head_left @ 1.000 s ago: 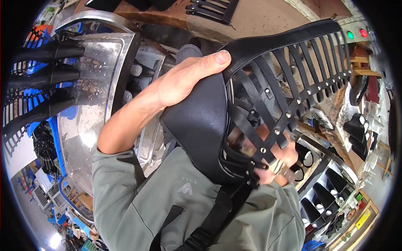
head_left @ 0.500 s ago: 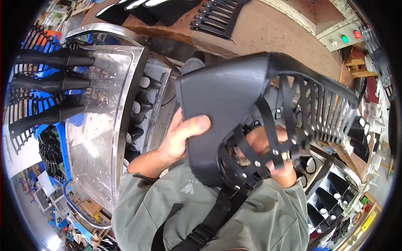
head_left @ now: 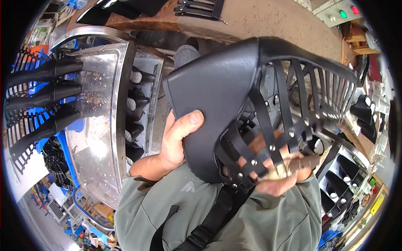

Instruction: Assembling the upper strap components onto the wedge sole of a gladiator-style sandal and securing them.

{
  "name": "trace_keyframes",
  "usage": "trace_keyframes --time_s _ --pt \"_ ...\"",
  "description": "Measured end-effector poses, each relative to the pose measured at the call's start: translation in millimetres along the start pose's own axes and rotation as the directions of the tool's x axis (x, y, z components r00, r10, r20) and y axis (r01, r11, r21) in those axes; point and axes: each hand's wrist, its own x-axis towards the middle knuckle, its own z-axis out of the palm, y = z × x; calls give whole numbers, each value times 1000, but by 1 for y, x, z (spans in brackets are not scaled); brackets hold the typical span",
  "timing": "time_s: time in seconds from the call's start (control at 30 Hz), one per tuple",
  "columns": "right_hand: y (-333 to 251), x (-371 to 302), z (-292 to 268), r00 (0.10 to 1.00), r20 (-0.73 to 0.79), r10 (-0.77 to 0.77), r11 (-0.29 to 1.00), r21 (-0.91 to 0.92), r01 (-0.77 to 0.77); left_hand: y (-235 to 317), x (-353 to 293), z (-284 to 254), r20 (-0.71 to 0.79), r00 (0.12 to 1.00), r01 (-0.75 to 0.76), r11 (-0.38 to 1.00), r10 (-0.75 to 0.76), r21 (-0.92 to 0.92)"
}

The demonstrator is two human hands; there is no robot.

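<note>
Visibly, left grip [head_left: 175,141] clamps black leatherwork [head_left: 217,77] edgewise; right grip [head_left: 281,186], at its straps [head_left: 261,111], clasps a blurred piece [head_left: 281,170].

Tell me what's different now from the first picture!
The strappy black leather piece has turned: its far strapped end swung down, toward the person. The left hand has shifted its grip from the upper edge, beside the straps, down to the left edge of the plain panel. The blurred right hand stays at the straps; the black boots at left still lie there.
</note>
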Motion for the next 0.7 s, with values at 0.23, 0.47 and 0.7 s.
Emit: trace_keyframes --time_s 0.23,0.47,0.7 --pt "18 -31 14 975 -209 77 991 122 -52 -8 4 -11 15 999 52 962 -50 -268" --pt "6 7 -6 967 -66 -247 948 -221 228 1 0 -9 111 994 32 989 -16 -147" --pt "12 18 -11 969 139 -204 959 -172 227 24 1 -2 158 987 26 998 -18 -52"
